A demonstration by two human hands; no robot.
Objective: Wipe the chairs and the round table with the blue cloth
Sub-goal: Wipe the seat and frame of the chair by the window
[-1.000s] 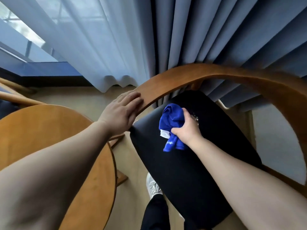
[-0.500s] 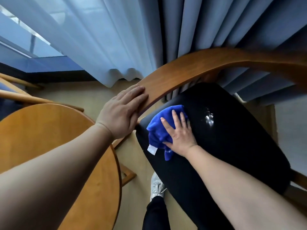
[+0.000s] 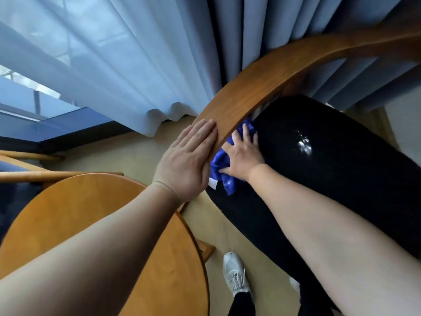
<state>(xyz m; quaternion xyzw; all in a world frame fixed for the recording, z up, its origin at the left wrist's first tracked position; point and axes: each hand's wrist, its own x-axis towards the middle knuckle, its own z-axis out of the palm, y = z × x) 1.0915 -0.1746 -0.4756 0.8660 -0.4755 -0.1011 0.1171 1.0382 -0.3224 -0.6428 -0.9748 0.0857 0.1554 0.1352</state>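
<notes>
pressing blue cloth (image 3: 222,160) at seat edge (image 3: 216,199)

Two hands: left hand (image 3: 186,160), right hand (image 3: 243,156). One blue cloth (image 3: 224,165). One round table (image 3: 109,215). One chair with black seat (image 3: 330,169); part of a second chair (image 3: 34,175) at far left. One white shoe (image 3: 235,273). Curtains: one sheer (image 3: 109,65), one grey (image 3: 284,21).

Pale sheer curtains (image 3: 98,65) are hanging across the upper left of the frame with daylight coming through them, heavier grey drapes (image 3: 262,26) are falling down the upper right, a window (image 3: 25,103) is showing at the left edge, and beige flooring (image 3: 145,151) is running beneath.
</notes>
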